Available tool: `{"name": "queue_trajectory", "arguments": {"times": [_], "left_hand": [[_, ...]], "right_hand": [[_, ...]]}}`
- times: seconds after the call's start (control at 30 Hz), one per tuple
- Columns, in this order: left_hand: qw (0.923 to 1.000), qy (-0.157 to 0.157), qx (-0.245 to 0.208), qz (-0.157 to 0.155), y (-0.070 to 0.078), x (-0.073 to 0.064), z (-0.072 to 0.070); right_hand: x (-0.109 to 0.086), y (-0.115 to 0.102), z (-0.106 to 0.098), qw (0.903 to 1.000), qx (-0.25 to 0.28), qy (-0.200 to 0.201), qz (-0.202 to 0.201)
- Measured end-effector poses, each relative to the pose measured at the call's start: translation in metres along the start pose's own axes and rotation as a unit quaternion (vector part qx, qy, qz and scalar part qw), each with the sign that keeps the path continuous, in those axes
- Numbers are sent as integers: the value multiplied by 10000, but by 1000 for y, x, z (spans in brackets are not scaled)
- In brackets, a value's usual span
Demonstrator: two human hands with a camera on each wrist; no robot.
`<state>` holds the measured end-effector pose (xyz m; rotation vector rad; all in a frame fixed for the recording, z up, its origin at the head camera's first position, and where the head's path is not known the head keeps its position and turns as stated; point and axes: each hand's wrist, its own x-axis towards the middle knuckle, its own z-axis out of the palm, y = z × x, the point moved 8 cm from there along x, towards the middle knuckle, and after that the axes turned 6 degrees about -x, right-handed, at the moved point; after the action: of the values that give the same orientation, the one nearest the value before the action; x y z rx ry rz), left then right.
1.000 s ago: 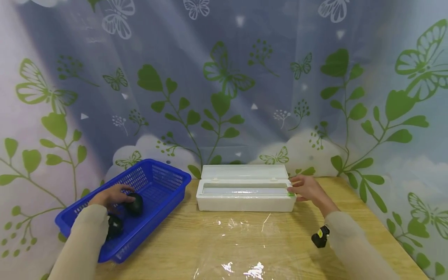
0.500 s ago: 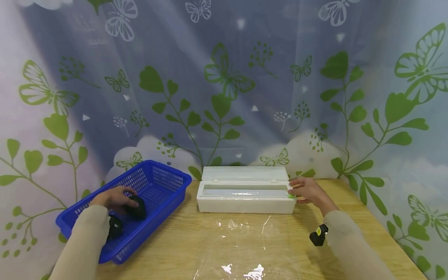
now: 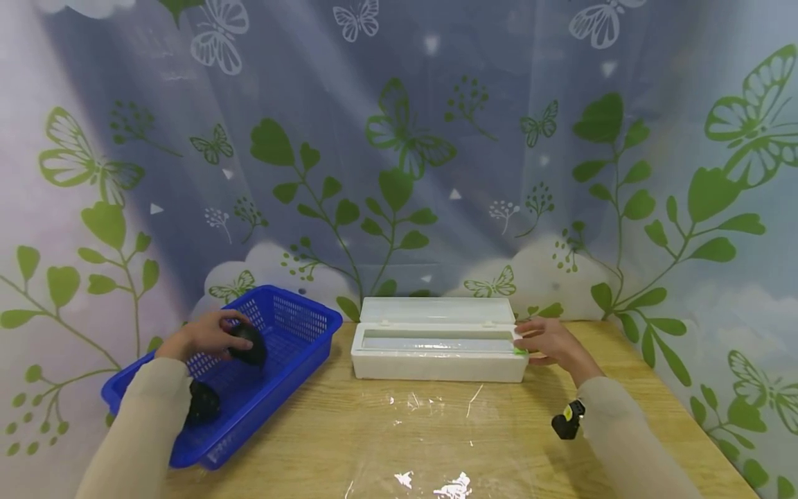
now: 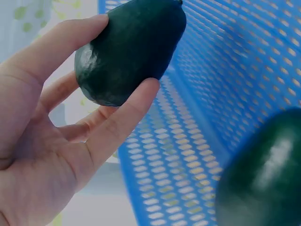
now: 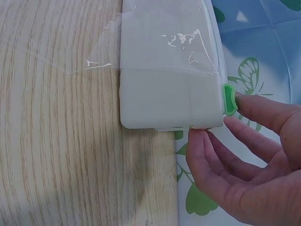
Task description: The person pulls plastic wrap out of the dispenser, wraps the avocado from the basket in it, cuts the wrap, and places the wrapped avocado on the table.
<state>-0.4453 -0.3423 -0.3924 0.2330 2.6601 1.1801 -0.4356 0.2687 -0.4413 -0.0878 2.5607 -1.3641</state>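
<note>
An avocado (image 3: 251,346), dark green and smooth, is held by the fingertips of my left hand (image 3: 208,335) above the blue basket (image 3: 314,346). In the left wrist view the thumb and fingers grip the rounded end of this avocado (image 4: 134,52). Lower in the basket lies a second avocado (image 3: 204,402), partly covered by the sleeve. My right hand (image 3: 551,341) holds the right end of a white cling film dispenser (image 3: 436,369) with its lid raised. In the right wrist view, one fingertip touches the dispenser's green slider (image 5: 229,100), and other fingertips are at the end wall.
Clear film (image 3: 430,430) lies spread over the wooden table (image 3: 324,443) in front of the dispenser. A patterned curtain (image 3: 436,229) hangs close behind the dispenser and basket. A black wrist camera (image 3: 567,420) hangs by the right sleeve.
My left hand has lifted the avocado slightly and shifted it a little right, away from the second one. My right hand has stayed at the dispenser's end.
</note>
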Motion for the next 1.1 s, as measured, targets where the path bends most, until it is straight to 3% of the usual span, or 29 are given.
{"name": "queue_trajectory", "arguments": {"times": [0.27,0.47,0.73,0.83,1.1], "left_hand": [[9986,235,-166,444,40,-2,-10],[9966,190,-219,771,74,-8,-3],[9896,-198,-933,1080,115,-11,28],[9856,-286,-1237,1121,126,-10,39],[9776,-501,-1522,1366,149,-8,71]], "right_hand": [[0,1,-1,10000,50,19,20],[1,2,0,10000,62,-15,-12],[0,3,0,9998,160,-34,-73],[1,3,1,9998,159,-64,-92],[-1,3,2,9997,187,-116,-107]]}}
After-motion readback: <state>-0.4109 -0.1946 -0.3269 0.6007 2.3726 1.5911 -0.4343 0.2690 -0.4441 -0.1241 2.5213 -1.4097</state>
